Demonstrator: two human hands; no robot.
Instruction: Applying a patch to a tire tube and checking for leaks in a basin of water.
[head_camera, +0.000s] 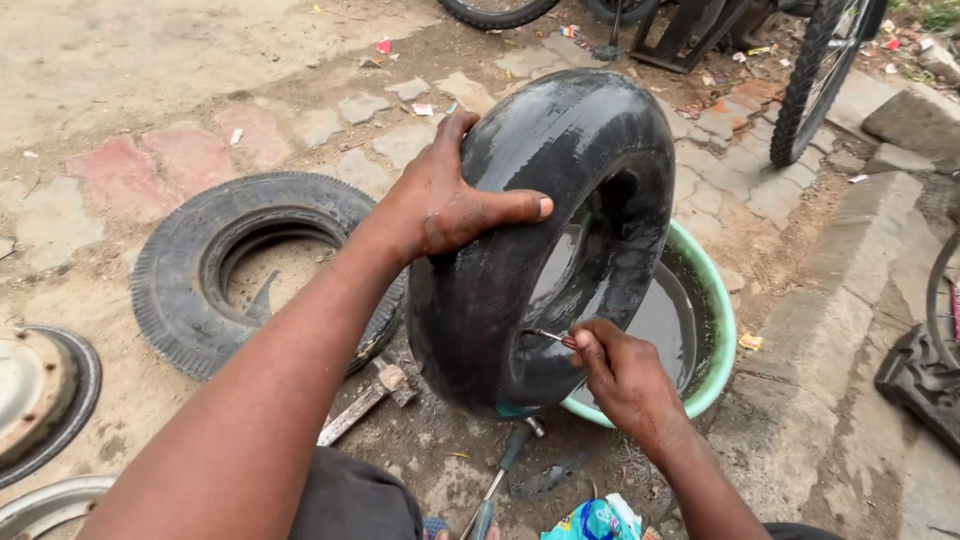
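Ground: broken paving stones and packed dirt, littered with scraps.

Inflated black inner tube (600, 150), wet and shiny, stands upright at centre, its lower edge resting over the near rim of a green basin (722, 345) that holds dark water. The basin sits at about 4 o'clock from the tube's middle and is partly hidden behind it.

Worn tyre (170, 290) lies flat on the dirt at 9 o'clock from the tube, just beside it. Metal wheel rim (40, 395) lies further out at 8 o'clock, at the frame's left edge. A bicycle wheel (815, 80) stands at 1 o'clock, well apart. A stone kerb (850, 290) runs along at 3 o'clock.

Left hand (440, 200): palm pressed flat on the tube's upper left shoulder, around 10 o'clock on the ring, fingers spread over the crown, thumb stretched across the face toward the hole. An open bracing hold, not a closed fist; the tube leans against the palm.

Right hand (625, 375): at 6 o'clock on the ring, fingers pinched closed on a thin red-handled tool (552, 337). The metal tip points toward 9 o'clock and touches the tube's inner wall near the bottom of the hole.

A hammer (375, 392) lies on the dirt at 7 o'clock beneath the tube. A screwdriver (500, 480) lies at 6 o'clock, near a crumpled blue-green wrapper (595, 520).
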